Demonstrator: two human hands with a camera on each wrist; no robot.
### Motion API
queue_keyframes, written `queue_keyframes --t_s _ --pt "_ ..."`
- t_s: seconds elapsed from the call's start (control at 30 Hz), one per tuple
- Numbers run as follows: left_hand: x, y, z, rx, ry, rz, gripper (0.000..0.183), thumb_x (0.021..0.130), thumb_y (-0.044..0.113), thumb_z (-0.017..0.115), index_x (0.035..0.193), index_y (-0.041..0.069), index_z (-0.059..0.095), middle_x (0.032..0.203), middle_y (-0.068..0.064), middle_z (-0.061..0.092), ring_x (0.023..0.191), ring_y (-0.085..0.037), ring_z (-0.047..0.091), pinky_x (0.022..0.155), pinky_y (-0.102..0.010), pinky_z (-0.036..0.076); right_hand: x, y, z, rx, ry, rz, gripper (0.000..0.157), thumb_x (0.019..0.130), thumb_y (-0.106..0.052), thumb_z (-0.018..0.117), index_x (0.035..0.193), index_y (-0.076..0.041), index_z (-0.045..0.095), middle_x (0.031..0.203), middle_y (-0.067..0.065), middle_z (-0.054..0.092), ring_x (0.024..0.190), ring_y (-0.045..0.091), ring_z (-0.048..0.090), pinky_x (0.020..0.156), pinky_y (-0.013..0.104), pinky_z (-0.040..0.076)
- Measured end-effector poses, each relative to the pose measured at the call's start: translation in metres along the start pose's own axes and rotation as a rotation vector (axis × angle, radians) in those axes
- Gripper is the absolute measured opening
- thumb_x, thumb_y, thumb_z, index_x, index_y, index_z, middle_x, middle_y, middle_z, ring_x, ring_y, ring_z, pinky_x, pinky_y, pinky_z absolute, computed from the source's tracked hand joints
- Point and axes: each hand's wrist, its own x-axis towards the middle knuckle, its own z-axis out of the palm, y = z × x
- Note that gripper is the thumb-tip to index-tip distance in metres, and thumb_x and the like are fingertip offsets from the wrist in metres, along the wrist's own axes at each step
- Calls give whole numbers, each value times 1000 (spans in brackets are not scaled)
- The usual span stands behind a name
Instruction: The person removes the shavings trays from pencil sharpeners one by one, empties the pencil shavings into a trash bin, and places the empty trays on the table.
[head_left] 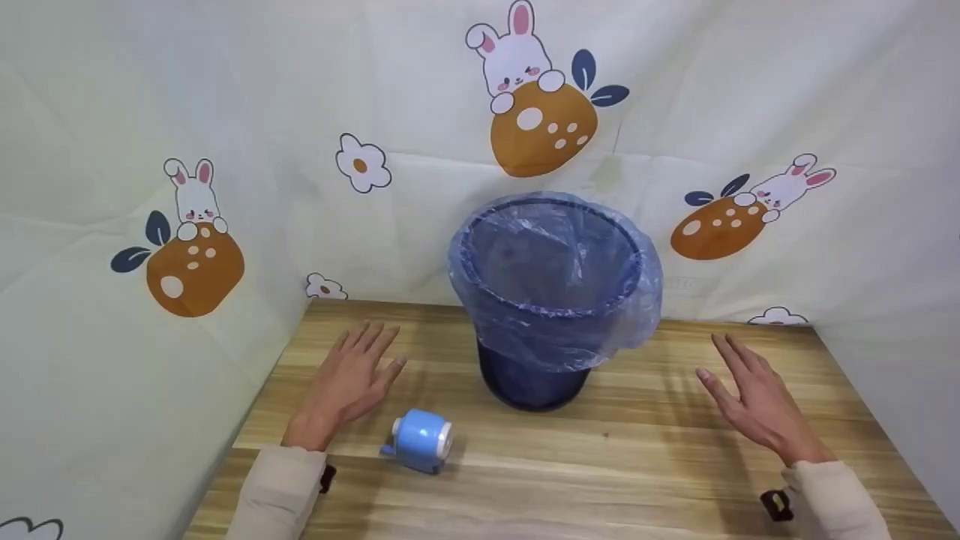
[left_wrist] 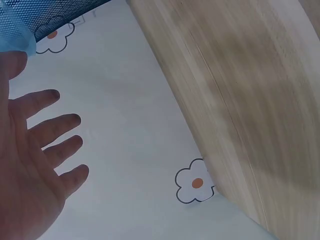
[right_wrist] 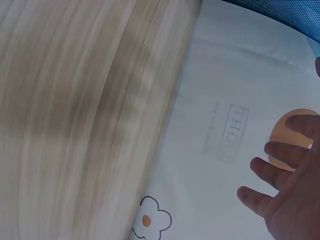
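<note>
While left hand (head_left: 347,384) and right hand (head_left: 756,401) spread empty, the blue sharpener (head_left: 421,441) lies between them. The left is nearer.

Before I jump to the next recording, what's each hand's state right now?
Left hand: open, fingers extended, holding nothing.
Right hand: open, fingers extended, holding nothing.

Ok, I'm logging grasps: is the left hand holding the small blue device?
No, in the head view the small blue device rests on the wooden table, apart from the left hand.
</note>
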Motion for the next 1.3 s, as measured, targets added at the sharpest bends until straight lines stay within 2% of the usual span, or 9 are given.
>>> queue_keyframes --t_s 0.23,0.43,0.6,0.8,0.93,1.07,1.17,1.3 --pt "-4 2 4 -19 -36 -5 60 102 44 47 150 8 42 152 -21 41 143 -40 34 119 -57 21 -1 -3 7 21 1 -7 69 100 -40 54 155 -5 31 154 32 29 136 58 28 101 75 25" --pt "-7 9 8 -43 -58 13 58 102 42 49 147 6 46 150 -22 44 141 -41 37 118 -56 25 -1 -5 12 39 -4 -13 68 100 -39 55 153 -3 33 153 31 31 136 58 29 103 75 25" --pt "-9 17 10 -55 -92 31 57 102 42 48 146 6 47 149 -22 45 141 -41 37 118 -55 25 0 -5 17 47 -19 -10 66 101 -40 53 153 -4 34 152 31 32 135 57 31 102 74 26" --pt "-11 25 9 -71 -141 13 58 102 44 49 147 8 47 151 -20 43 142 -39 35 118 -55 25 1 -4 25 61 2 -37 61 102 -36 54 149 0 39 148 31 38 133 55 35 102 72 29" --pt "-12 28 8 -93 -164 4 58 101 45 51 146 9 49 149 -19 46 140 -38 39 116 -55 29 1 -4 29 82 -4 -38 60 102 -36 53 149 0 40 146 30 40 133 53 36 103 71 30" --pt "-14 31 9 -163 -195 6 57 100 47 52 145 11 51 147 -19 48 137 -39 43 113 -57 34 1 -4 33 92 -14 -36 60 102 -36 52 148 0 41 145 30 42 133 52 37 103 71 31" --pt "-16 33 11 -242 -219 38 58 99 45 54 143 9 52 144 -20 51 134 -40 46 111 -57 36 0 -5 35 99 -23 -35 59 102 -36 52 147 1 43 144 30 43 132 52 38 103 70 31" --pt "-18 37 14 -316 -237 128 58 98 42 57 138 1 55 137 -21 57 129 -40 51 108 -55 41 1 -7 37 103 -33 -35 57 103 -36 51 143 3 46 142 30 45 132 52 38 103 69 32"
